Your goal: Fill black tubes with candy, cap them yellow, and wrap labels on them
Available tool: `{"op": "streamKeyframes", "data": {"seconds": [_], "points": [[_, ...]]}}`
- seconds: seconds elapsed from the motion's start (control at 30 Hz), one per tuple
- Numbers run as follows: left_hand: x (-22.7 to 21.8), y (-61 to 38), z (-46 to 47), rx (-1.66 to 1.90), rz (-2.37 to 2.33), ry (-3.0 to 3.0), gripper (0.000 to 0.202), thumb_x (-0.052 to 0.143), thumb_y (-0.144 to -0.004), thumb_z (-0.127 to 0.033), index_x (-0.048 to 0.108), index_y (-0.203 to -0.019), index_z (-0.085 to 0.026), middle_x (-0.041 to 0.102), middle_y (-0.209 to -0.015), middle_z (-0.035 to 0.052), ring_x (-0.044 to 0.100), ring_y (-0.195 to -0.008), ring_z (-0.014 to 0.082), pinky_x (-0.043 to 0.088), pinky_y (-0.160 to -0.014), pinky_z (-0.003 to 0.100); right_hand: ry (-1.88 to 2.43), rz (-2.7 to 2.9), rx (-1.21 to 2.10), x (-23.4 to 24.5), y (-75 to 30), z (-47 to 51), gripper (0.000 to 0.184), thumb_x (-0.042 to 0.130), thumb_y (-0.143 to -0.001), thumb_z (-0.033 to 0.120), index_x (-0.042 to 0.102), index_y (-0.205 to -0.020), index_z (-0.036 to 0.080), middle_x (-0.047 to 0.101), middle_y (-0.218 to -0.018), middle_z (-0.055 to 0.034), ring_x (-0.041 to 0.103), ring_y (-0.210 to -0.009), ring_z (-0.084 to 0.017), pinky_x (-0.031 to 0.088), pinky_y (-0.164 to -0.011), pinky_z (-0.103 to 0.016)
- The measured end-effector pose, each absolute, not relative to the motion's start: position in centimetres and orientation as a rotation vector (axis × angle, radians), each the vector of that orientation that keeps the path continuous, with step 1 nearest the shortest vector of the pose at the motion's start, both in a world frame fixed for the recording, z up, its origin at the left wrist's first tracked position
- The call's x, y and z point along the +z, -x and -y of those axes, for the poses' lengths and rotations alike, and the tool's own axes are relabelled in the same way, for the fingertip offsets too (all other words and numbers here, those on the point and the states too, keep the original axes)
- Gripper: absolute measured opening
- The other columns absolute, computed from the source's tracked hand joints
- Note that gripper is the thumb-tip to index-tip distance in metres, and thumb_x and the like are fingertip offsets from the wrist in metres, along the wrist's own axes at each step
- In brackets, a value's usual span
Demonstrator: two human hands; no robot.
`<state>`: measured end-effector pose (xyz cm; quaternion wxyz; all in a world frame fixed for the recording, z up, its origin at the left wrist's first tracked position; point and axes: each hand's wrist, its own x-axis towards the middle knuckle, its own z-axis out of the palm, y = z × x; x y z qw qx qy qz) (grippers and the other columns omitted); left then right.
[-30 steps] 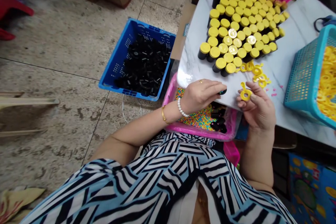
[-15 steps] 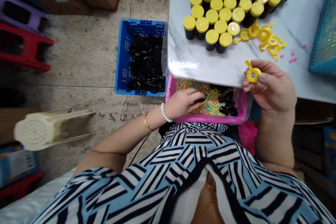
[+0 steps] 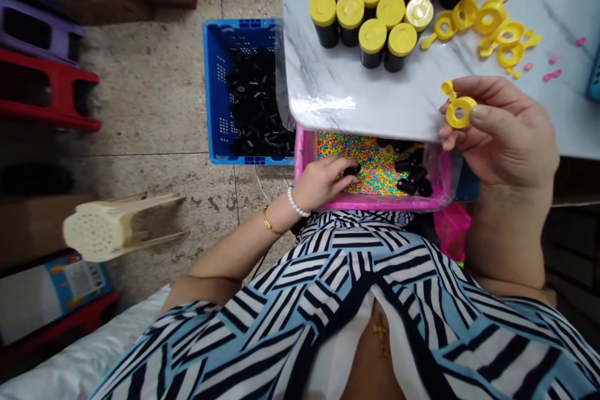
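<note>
My left hand (image 3: 323,180) reaches into a pink tub (image 3: 375,203) on my lap, filled with small multicoloured candy beads (image 3: 370,159). Its fingers are closed round a small black tube (image 3: 351,170) lying on the beads. Several more black tubes (image 3: 412,178) lie at the tub's right side. My right hand (image 3: 504,134) hovers at the near edge of the white marble table (image 3: 356,100), pinching a yellow ring-shaped cap (image 3: 458,111) between thumb and fingers.
Black tubes with yellow lids (image 3: 375,6) stand in rows on the table, with loose yellow caps (image 3: 492,28) beside them. A blue crate of black tubes (image 3: 250,97) sits on the tiled floor. Red and purple stools (image 3: 42,69) and a cream stool (image 3: 112,228) lie at the left.
My left hand dropped from the table edge into the pink tub and closed on a black tube. The right hand kept hold of the yellow cap. My view tilted down.
</note>
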<state>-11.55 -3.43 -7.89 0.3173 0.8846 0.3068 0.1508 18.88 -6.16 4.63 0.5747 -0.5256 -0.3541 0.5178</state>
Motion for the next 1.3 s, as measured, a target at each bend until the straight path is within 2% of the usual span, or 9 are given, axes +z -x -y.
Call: {"op": "streamKeyframes", "data": {"seconds": [0.2,0.37,0.57,0.77,0.87,0.97,1.03,1.13,1.3], "points": [[-6.7,11.5,3.8,0.205,-0.831,-2.359,0.025,0.069,-0.098,-0.031,0.067,-0.117,-0.016,0.076,-0.105,0.0103,0.074,-0.089,0.0206,0.061,-0.081,0.032,1.236,0.834,1.252,4.8,-18.6,6.2,0.032,0.083,-0.071,0.023,0.079,-0.102,0.019,0.078,-0.082,-0.0027,0.069,-0.058,-0.012,0.054,-0.046,-0.019],[-4.9,11.6,4.6,0.446,-0.799,-2.418,0.027,0.061,-0.103,-0.034,0.066,-0.124,-0.017,0.075,-0.108,0.0109,0.073,-0.094,0.0192,0.061,-0.085,0.031,1.236,0.846,1.219,4.8,-18.4,6.3,0.03,0.081,-0.071,0.023,0.079,-0.102,0.021,0.078,-0.082,-0.0014,0.068,-0.057,-0.011,0.053,-0.046,-0.02],[-7.3,11.8,4.4,0.525,-0.769,-2.376,0.022,0.064,-0.102,-0.028,0.067,-0.12,-0.017,0.077,-0.11,0.0096,0.075,-0.097,0.0178,0.062,-0.088,0.03,1.184,0.852,1.246,5.4,-18.2,6.5,0.031,0.085,-0.072,0.022,0.079,-0.102,0.016,0.078,-0.083,-0.0046,0.07,-0.058,-0.013,0.055,-0.046,-0.019],[-4.7,10.2,3.8,1.014,-0.635,-2.388,0.031,0.071,-0.098,-0.024,0.064,-0.127,-0.019,0.074,-0.125,0.011,0.073,-0.115,0.0181,0.061,-0.099,0.031,1.175,0.839,1.281,5.5,-18.0,6.7,0.037,0.085,-0.075,0.024,0.077,-0.112,0.02,0.077,-0.088,-0.0036,0.071,-0.065,-0.013,0.058,-0.051,-0.02],[-4.2,9.4,2.9,0.952,-0.659,-2.479,0.029,0.071,-0.098,-0.029,0.065,-0.123,-0.017,0.076,-0.11,0.0103,0.075,-0.1,0.0187,0.064,-0.087,0.031,1.171,0.8,1.319,5.5,-18.0,6.7,0.045,0.088,-0.072,0.027,0.077,-0.115,0.021,0.076,-0.087,-0.0031,0.072,-0.065,-0.014,0.058,-0.05,-0.021],[-5.0,9.3,2.5,0.704,-0.637,-2.53,0.021,0.063,-0.103,-0.028,0.066,-0.119,-0.014,0.075,-0.099,0.0089,0.074,-0.085,0.0169,0.064,-0.077,0.029,1.188,0.831,1.309,5.8,-18.0,7.0,0.04,0.087,-0.075,0.029,0.078,-0.113,0.023,0.076,-0.087,-0.0022,0.071,-0.065,-0.014,0.058,-0.051,-0.022],[-5.4,9.5,2.6,0.723,-0.606,-2.492,0.022,0.063,-0.102,-0.024,0.066,-0.121,-0.014,0.076,-0.107,0.0109,0.075,-0.095,0.018,0.065,-0.083,0.031,1.201,0.864,1.288,6.0,-18.1,7.3,0.033,0.085,-0.078,0.03,0.078,-0.11,0.026,0.076,-0.088,-0.0018,0.07,-0.066,-0.014,0.058,-0.052,-0.023],[-4.6,9.4,3.2,0.977,-0.548,-2.352,0.026,0.068,-0.099,-0.02,0.064,-0.125,-0.016,0.076,-0.121,0.0126,0.074,-0.113,0.0192,0.064,-0.096,0.034,1.217,0.853,1.279,6.0,-18.0,7.8,0.03,0.085,-0.078,0.031,0.078,-0.107,0.025,0.076,-0.088,-0.0018,0.069,-0.064,-0.013,0.058,-0.051,-0.023],[-1.8,7.5,3.6,1.283,-0.483,-2.136,0.032,0.074,-0.095,-0.019,0.064,-0.125,-0.021,0.077,-0.124,0.0113,0.074,-0.117,0.0187,0.065,-0.098,0.035,1.249,0.847,1.303,5.5,-17.9,8.2,0.036,0.085,-0.078,0.031,0.076,-0.111,0.025,0.075,-0.091,-0.0027,0.07,-0.066,-0.013,0.06,-0.052,-0.022]]}}
